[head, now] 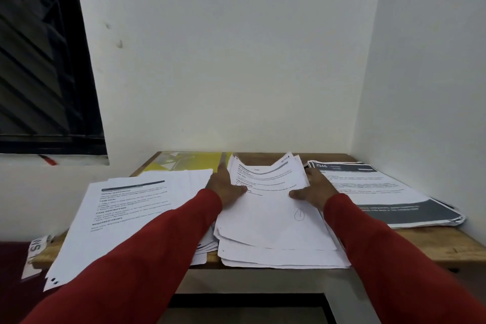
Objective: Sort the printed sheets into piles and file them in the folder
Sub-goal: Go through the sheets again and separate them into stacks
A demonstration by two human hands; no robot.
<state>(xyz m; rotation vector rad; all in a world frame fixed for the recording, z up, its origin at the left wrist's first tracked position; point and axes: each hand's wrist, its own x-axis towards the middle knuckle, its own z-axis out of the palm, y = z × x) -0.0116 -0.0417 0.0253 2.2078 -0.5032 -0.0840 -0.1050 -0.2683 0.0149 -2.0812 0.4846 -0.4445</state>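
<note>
White middle pile (273, 218) gripped at both edges by left hand (227, 189) and right hand (314, 191).

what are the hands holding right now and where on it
Both hands grip the middle stack of sheets by its side edges: the left hand on the left edge, the right hand on the right edge, thumbs on top.

Three paper piles on the table (426, 244): left pile (126, 213), middle pile (273, 218), right pile (381, 192). Folder (184, 162) behind left pile. Left hand (226, 189) and right hand (313, 189) flank middle pile.
</note>
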